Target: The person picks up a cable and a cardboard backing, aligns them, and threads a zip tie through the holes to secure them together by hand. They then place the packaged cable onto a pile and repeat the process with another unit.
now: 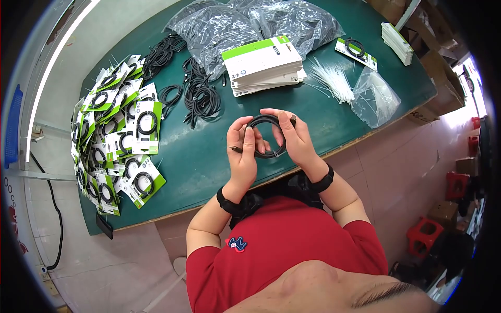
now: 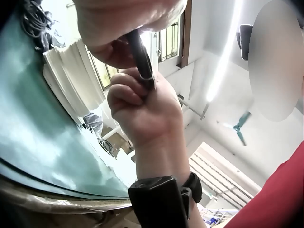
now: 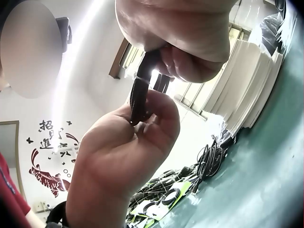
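Above the front part of the green table, both hands grip a black cable (image 1: 269,155) wound into a round coil. On one side of the ring, the left hand (image 1: 242,151) holds it between thumb and fingers, and a connector end pokes out beside that hand. Opposite, the right hand (image 1: 296,140) has its thumb and fingers around the coil, with another plug end (image 1: 293,121) showing near its knuckles. Seen edge-on in the right wrist view, the dark coil (image 3: 139,92) runs between the two hands. A thin tie crosses the bundle at its lower edge.
Carded cables (image 1: 147,122) lie heaped at the left of the table (image 1: 193,161). Loose black cables (image 1: 202,99) are behind the hands, beside a stack of cards (image 1: 261,60). White zip ties (image 1: 334,81), clear plastic bags (image 1: 376,99) and another card stack (image 1: 397,43) are at right.
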A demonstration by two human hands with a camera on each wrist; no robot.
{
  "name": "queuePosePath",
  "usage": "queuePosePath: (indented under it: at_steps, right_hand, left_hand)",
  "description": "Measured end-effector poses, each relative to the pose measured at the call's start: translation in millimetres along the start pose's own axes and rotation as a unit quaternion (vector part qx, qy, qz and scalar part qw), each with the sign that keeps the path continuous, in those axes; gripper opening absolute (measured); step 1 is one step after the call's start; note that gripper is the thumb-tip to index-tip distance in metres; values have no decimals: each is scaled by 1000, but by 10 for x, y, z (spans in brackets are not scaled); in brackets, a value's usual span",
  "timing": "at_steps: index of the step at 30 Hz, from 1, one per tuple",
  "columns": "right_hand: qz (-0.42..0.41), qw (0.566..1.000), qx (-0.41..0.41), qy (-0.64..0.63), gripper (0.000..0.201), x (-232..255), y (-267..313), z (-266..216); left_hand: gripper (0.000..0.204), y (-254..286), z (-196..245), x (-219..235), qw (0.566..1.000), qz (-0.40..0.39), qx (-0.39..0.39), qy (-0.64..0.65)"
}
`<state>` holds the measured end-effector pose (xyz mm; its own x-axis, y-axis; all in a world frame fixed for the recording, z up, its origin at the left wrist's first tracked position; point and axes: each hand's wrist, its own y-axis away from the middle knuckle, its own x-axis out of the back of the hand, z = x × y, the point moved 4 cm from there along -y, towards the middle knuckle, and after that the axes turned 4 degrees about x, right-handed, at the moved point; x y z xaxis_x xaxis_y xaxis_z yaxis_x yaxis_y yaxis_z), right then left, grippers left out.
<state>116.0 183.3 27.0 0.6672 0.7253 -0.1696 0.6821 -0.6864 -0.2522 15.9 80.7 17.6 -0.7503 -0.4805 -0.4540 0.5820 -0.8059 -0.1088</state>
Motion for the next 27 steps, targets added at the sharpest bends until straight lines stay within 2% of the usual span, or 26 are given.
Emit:
queuePosePath:
  at_steps: [5,8,13,16,18,24,27]
  right_hand:
    - [-42,999,-7,32,48,-32,0,15]
    - [-65,997,-16,47,47,-18,18,72]
    - [-115,990,-43,64,42,7,49,48]
    - [-152,983,-63,83,40,4,51,-37]
    - [-192,972,-82,112,38,-14,56,-79]
    - [-233,959,-99,128,38,20,69,-94]
    - [-251,954,-122,112,38,14,71,-40]
  left_hand:
    - [30,-34,73,123,998,-47,49,3]
    - [31,-28,77,172,992,-71,90,46]
    - [35,-15,102,194,989,-59,128,31]
    - [36,12,118,218,980,-85,174,42]
    - [36,25,123,241,977,-99,184,35]
    - [38,66,185,250,957,-169,233,-36]
    - [38,21,172,272,964,-161,209,-25]
